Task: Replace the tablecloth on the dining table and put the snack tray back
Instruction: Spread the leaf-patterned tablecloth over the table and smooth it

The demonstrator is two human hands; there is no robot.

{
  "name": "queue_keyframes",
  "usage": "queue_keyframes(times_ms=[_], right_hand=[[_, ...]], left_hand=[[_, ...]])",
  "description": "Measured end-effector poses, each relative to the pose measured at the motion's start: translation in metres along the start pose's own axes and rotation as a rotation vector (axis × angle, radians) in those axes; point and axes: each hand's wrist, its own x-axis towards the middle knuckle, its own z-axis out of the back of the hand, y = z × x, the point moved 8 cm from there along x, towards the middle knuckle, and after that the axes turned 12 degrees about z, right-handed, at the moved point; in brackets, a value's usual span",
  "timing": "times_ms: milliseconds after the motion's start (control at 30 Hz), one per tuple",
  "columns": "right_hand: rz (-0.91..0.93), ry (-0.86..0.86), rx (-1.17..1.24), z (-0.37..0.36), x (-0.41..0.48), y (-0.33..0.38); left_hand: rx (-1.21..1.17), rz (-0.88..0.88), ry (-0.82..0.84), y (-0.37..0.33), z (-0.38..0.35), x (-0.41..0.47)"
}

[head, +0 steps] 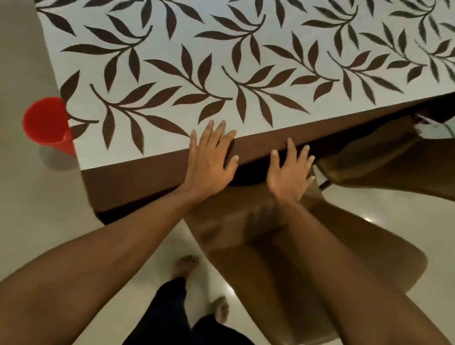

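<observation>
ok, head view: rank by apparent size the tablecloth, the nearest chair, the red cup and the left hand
1. leaf-print tablecloth, by far largest.
2. brown chair.
3. left hand and red cup look alike; the hand is nearer the camera, so unranked.

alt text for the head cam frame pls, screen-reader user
Two bare hands, left hand and right hand, press flat, fingers spread, on the brown border of a white tablecloth with dark leaf print at the table's near edge. Brown plastic chairs stand below; a red plastic cup sits on the floor.
</observation>
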Motion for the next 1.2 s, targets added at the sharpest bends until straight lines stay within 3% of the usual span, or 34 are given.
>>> queue_keyframes(times_ms=[100,200,267,400,500,600,767,833,1033,1200], right_hand=[[0.105,-0.058,-0.039,0.032,0.027,-0.007],[0.479,0.064,-0.148,0.036,0.06,0.013],[0.587,0.171,-0.22,0.034,0.085,0.003],[0.411,0.177,-0.137,0.066,0.124,-0.072],[0.453,0.194,-0.18,0.098,0.132,-0.143],[0.382,0.227,-0.052,0.13,0.144,-0.211],[0.472,0.278,0.104,0.181,0.172,-0.253],[0.518,0.315,0.105,0.185,0.177,-0.249],[0.643,0.316,0.115,0.214,0.23,-0.253],[0.808,0.34,-0.026,0.224,0.282,-0.242]], left_hand=[[-0.026,-0.012,0.025,-0.037,-0.014,0.015],[0.009,-0.021,0.05,-0.07,-0.03,0.033],[0.041,-0.004,0.054,-0.095,-0.044,0.045],[0.14,0.169,0.102,-0.115,-0.074,0.059],[0.269,0.313,0.062,-0.123,-0.089,0.052],[0.255,0.452,0.021,-0.137,-0.094,0.045],[0.192,0.619,-0.013,-0.182,-0.108,0.036],[0.182,0.6,-0.046,-0.199,-0.11,0.033],[0.093,0.24,-0.218,-0.321,-0.124,0.068],[0.013,0.184,-0.29,-0.372,-0.152,0.134]])
